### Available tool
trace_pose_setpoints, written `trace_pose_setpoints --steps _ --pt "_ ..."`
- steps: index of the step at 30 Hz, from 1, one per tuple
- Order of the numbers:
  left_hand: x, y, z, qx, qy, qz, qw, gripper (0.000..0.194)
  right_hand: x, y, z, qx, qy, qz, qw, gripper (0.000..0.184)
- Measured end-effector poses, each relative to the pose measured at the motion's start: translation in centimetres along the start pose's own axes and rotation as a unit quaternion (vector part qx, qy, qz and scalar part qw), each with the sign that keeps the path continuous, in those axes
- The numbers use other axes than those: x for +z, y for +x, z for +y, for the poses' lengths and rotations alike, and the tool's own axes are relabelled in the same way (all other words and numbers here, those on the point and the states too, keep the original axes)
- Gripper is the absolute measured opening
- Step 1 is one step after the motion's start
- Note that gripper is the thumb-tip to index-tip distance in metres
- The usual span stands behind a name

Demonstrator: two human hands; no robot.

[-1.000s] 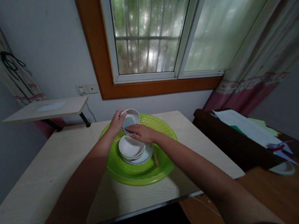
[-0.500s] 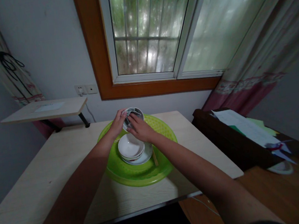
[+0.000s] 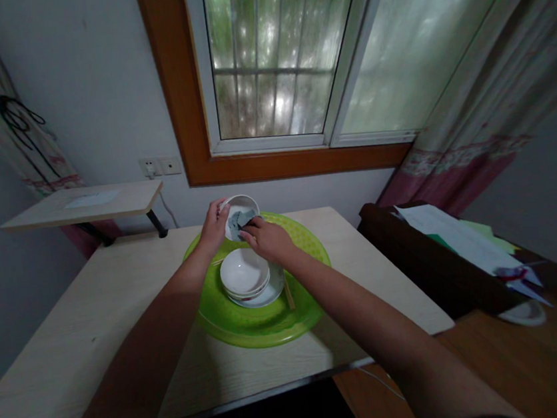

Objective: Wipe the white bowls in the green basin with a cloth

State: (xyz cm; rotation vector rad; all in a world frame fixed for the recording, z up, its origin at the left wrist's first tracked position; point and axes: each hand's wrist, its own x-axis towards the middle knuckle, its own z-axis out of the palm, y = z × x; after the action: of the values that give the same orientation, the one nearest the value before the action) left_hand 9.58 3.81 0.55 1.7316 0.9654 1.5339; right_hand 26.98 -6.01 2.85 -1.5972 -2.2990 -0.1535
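My left hand (image 3: 215,227) grips the rim of a white bowl (image 3: 242,204), tilted with its inside toward me above the far side of a green basin (image 3: 273,335). In my right hand (image 3: 268,238) is a bunched grey-green cloth (image 3: 240,223), pressed against the inside of that bowl. Closer to me, a stack of white bowls (image 3: 243,271) rests on a white plate (image 3: 273,293) in the basin. Chopsticks (image 3: 289,295) lie beside the plate on the right, and others poke out at its left.
The basin stands on a pale wooden table (image 3: 95,324). A small raised shelf (image 3: 141,196) is at the table's back left. Behind are a wall socket (image 3: 160,167) and a barred window. Papers (image 3: 455,236) lie on dark furniture to the right.
The held bowl has moved slightly left and up and tilted more toward me. My right hand has shifted with the cloth toward the bowl's lower right, so more of the inside shows.
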Motion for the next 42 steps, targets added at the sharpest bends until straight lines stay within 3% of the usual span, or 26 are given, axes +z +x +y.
trace_pose_setpoints --steps 4,8,11,14,18,21,24,31,37,42 --pt "-0.3 0.0 0.3 0.002 -0.017 0.039 0.999 0.037 0.9 0.2 0.6 -0.089 0.11 -0.018 0.99 0.047" --pt "-0.4 -0.1 0.6 0.003 -0.024 0.043 0.999 0.042 1.6 0.4 1.3 -0.161 0.197 -0.009 0.967 0.048" --pt "-0.5 0.0 0.5 0.011 -0.023 0.049 0.998 0.045 1.6 0.6 1.5 -0.146 0.195 -0.003 0.97 0.045" --pt "-0.5 0.2 0.1 0.013 -0.026 0.059 0.998 0.048 1.1 0.5 1.6 -0.091 0.128 -0.002 0.988 0.046" --pt "-0.3 0.4 -0.5 -0.009 -0.047 0.056 0.997 0.057 0.4 0.2 1.5 -0.032 0.045 0.047 0.997 0.051" --pt "-0.2 0.4 -0.6 -0.02 -0.058 0.047 0.997 0.063 0.3 0.1 1.3 -0.024 0.019 0.072 0.997 0.058" --pt "-0.3 0.4 -0.5 -0.015 -0.054 0.05 0.997 0.062 0.3 0.1 1.0 -0.023 0.007 0.053 0.998 0.058" --pt "-0.6 0.2 0.2 -0.001 -0.016 0.065 0.998 0.052 0.9 0.1 1.1 -0.078 0.085 -0.013 0.993 0.052" --pt "-0.7 0.1 0.1 -0.003 -0.011 0.06 0.998 0.042 2.4 0.7 2.0 -0.191 0.252 -0.039 0.948 0.058" --pt "-0.6 0.3 -0.3 0.004 -0.011 0.066 0.998 0.037 2.1 0.6 1.9 -0.164 0.242 -0.042 0.955 0.056"
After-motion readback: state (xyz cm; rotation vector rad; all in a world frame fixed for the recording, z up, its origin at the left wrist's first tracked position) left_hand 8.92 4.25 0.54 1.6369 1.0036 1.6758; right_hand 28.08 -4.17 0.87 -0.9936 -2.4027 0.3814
